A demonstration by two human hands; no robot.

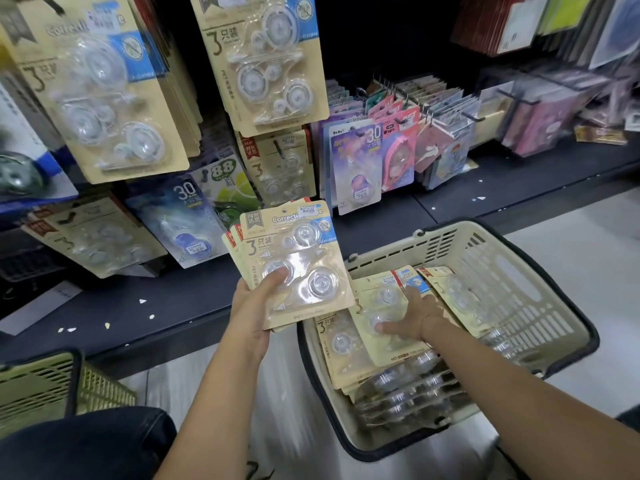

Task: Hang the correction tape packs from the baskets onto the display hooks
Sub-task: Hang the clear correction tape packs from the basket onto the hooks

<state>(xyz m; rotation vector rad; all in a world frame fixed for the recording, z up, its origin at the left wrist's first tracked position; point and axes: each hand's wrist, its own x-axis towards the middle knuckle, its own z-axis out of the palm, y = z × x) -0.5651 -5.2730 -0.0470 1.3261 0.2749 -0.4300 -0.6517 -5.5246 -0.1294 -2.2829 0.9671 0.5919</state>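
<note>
Knee: a dark trouser leg (86,441) fills the bottom left corner, just beside a green basket (41,386).
Left hand: the left hand (254,299) grips a fanned stack of correction tape packs (294,265), with the thumb on the front blister. The stack is held upright over the dark shelf edge (173,306).
Right hand: the right hand (415,313) is inside the beige basket (502,271), with its fingers straight and spread, pressing on the top pack (381,299).
Basket contents: more packs lie stacked and overlapping under and around that hand; some stand on edge at the near end.
Position: the held stack is just left of the basket and overlaps its rim.
Display: hanging packs (263,64) of the same kind are on hooks above and left of both hands, well apart from them.
</note>
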